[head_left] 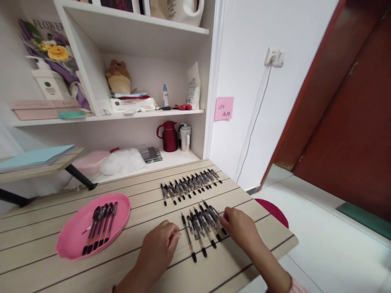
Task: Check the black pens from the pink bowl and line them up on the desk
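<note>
Two rows of black pens lie on the wooden table: a far row and a near row. My left hand rests on the table just left of the near row, fingers curled, touching the leftmost pen's side. My right hand sits at the right end of that row, fingertips pinched on the last pens there. A pink tray at the left holds several more black pens.
White shelves behind the table carry a red jug, a small bottle, a plastic bag and boxes. A red stool stands under the table's right corner. Open floor and a red-brown door lie to the right.
</note>
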Demonstrator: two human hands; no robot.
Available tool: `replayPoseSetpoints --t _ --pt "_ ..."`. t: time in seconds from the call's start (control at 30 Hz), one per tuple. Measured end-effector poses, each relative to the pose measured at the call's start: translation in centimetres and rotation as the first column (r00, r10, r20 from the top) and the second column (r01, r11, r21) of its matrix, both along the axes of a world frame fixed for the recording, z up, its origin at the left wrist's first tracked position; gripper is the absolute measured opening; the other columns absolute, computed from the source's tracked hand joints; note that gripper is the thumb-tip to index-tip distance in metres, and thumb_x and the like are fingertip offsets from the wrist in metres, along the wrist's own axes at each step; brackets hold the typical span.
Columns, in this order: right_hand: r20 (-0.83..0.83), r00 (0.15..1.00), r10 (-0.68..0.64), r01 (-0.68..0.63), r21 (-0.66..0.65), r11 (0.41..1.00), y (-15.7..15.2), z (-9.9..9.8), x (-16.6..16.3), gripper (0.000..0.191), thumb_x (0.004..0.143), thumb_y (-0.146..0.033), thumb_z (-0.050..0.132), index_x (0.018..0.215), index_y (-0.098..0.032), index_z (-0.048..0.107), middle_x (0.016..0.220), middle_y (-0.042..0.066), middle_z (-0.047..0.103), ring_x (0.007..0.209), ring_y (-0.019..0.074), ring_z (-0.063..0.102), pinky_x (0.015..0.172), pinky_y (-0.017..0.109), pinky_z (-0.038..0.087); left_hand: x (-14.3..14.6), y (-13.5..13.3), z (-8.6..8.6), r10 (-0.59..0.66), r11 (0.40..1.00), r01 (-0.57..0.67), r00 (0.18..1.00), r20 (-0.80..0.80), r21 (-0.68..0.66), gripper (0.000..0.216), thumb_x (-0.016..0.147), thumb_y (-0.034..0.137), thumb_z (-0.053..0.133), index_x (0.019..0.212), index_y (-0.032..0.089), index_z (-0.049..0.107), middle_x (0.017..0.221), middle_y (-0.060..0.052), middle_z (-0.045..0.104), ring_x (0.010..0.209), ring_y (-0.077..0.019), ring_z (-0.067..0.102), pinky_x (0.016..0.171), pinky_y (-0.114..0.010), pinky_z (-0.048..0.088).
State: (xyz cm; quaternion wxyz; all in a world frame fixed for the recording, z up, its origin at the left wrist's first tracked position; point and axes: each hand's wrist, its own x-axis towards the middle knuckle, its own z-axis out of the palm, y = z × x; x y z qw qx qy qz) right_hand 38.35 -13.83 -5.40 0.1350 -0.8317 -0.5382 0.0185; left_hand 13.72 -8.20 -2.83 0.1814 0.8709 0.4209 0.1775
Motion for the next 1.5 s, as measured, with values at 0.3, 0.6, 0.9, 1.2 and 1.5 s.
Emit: replayPoseSetpoints --t 0.3,0.6,0.9,1.2,1.5 --pt "-0.054 0.998 -0.023 0.021 -0.037 0.999 -1.6 -1.6 -1.0 0.014 0.074 -0.023 0.046 0.067 -0.019 0.057 0.070 0.007 0.066 0.065 0.0185 0.058 0.050 0.025 0.025 0.5 -0.5 -0.4 -0.027 0.996 0.033 0.998 0.065 -0.082 0.019 0.079 0.027 0.042 0.073 0.022 0.060 0.075 -0.004 0.060 0.069 -0.0178 0.054 0.061 -0.027 0.033" --pt "-0.471 0.874 0.120 0.018 0.278 0.960 -2.6 -1.4 -3.4 0.016 0.073 -0.027 0.049 0.059 -0.020 0.050 0.054 0.000 0.058 0.051 0.0129 0.049 0.048 0.022 0.029 3.3 -1.0 -1.1 0.214 0.781 0.126 0.866 0.452 -0.612 0.025 0.073 0.037 0.053 0.088 0.018 0.060 0.072 -0.003 0.060 0.068 -0.0175 0.055 0.059 -0.027 0.039" --pt "-0.505 0.828 0.245 -0.044 0.377 0.925 -3.0 -0.5 -4.2 0.007 0.073 -0.027 0.050 0.076 -0.021 0.052 0.066 -0.002 0.058 0.057 0.0136 0.052 0.053 0.023 0.036 4.7 -2.8 -1.5 0.601 0.395 0.448 0.534 0.595 -0.802 0.035 0.072 0.054 0.053 0.074 0.019 0.047 0.061 0.002 0.056 0.058 -0.0146 0.059 0.056 -0.028 0.045" --pt "-0.365 0.929 0.065 0.026 0.240 0.970 -0.3 -2.9 0.0 0.016 0.067 -0.013 0.045 0.081 -0.021 0.044 0.071 0.001 0.059 0.066 0.0161 0.055 0.060 0.025 0.035 3.5 -3.0 -3.5 0.422 0.467 0.373 0.703 0.573 -0.802 0.037 0.076 0.057 0.043 0.074 0.020 0.045 0.048 0.009 0.040 0.029 -0.0014 0.017 0.031 -0.017 0.007" --pt "-0.811 0.538 0.231 0.195 0.386 0.901 -2.0 -0.8 -1.0 0.022 0.071 -0.031 0.054 0.087 -0.017 0.060 0.064 0.001 0.057 0.058 0.0143 0.051 0.055 0.026 0.038 2.7 -3.1 -4.0 0.190 0.608 0.311 0.836 0.515 -0.730 0.031 0.080 0.049 0.043 0.072 0.019 0.048 0.045 0.008 0.034 0.043 -0.0065 0.027 0.041 -0.019 0.017"
